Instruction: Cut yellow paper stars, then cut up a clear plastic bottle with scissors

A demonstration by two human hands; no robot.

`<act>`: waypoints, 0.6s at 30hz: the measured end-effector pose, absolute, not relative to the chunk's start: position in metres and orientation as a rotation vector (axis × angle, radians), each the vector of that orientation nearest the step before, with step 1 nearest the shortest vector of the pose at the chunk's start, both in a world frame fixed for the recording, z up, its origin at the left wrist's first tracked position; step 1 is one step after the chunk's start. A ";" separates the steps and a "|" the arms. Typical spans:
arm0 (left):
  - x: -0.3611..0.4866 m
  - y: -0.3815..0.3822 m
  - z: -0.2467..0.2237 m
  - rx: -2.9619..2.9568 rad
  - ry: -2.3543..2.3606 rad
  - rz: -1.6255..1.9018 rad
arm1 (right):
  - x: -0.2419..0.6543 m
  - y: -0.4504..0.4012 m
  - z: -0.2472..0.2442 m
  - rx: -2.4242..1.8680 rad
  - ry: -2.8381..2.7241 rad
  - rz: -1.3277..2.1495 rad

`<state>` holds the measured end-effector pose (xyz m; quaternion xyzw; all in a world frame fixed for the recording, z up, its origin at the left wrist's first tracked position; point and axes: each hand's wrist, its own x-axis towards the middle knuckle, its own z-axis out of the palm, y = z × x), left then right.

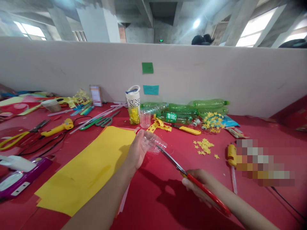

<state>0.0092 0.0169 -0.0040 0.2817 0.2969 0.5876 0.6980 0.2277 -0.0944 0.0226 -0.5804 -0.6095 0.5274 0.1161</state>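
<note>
My left hand (138,149) grips a cut piece of clear plastic bottle (153,142) by its neck end, with the cut edge toward the right. In my right hand (200,183) is a pair of scissors with red handles (208,191). The scissor tips reach the cut edge of the clear plastic; whether the blades are apart there I cannot tell. Under my left forearm lies a stack of yellow paper (88,169). Beyond my left hand stands another clear plastic bottle piece (145,118).
Green bottles (182,108) lie along the partition. Yellow paper stars (203,146) and a yellow glue gun (232,155) are on the right. A yellow cutter (189,129) lies behind. At left are yellow-handled scissors (19,137), another glue gun (57,127) and a purple power strip (26,179).
</note>
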 end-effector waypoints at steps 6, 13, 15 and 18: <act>0.019 0.009 -0.002 0.622 0.657 1.268 | 0.232 -0.098 0.022 -1.621 -1.949 1.375; 0.020 0.009 -0.004 0.607 0.705 1.293 | 0.227 -0.096 0.023 -1.798 -1.760 1.514; 0.020 0.010 -0.005 0.636 0.696 1.298 | 0.227 -0.094 0.023 -1.779 -1.801 1.460; 0.019 0.011 -0.005 0.676 0.654 1.290 | 0.227 -0.093 0.019 -1.757 -1.862 1.375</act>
